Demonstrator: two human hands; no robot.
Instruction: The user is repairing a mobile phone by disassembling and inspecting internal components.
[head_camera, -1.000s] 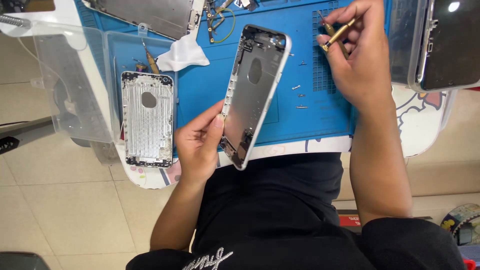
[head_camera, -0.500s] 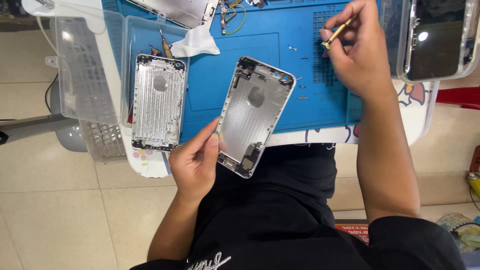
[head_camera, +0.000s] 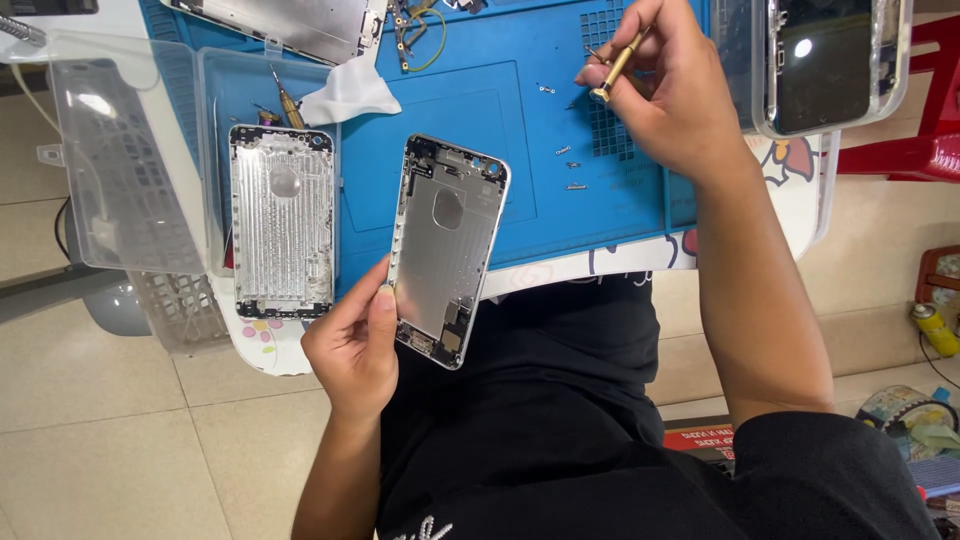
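**Caller:** Head view, looking straight down. The left hand (head_camera: 352, 345) has a silver phone housing (head_camera: 446, 250) pinched by its lower left edge, thumb on the rim, inner side facing up, lifted over the near edge of the blue work mat (head_camera: 500, 130).

**Analyst:** And the right hand (head_camera: 680, 100)?

**Caller:** Up over the mat's gridded patch, fingers closed on a small brass-coloured screwdriver (head_camera: 615, 68), tip angled down towards the mat. A few tiny screws (head_camera: 563, 151) lie loose just beside it.

**Analyst:** Anything else around?

**Caller:** A second bare housing (head_camera: 282, 222) lies flat to the left, partly in a clear plastic tray (head_camera: 130, 170). A white cloth (head_camera: 350, 95) sits above it, and a dark-screened phone (head_camera: 825, 60) lies at top right.
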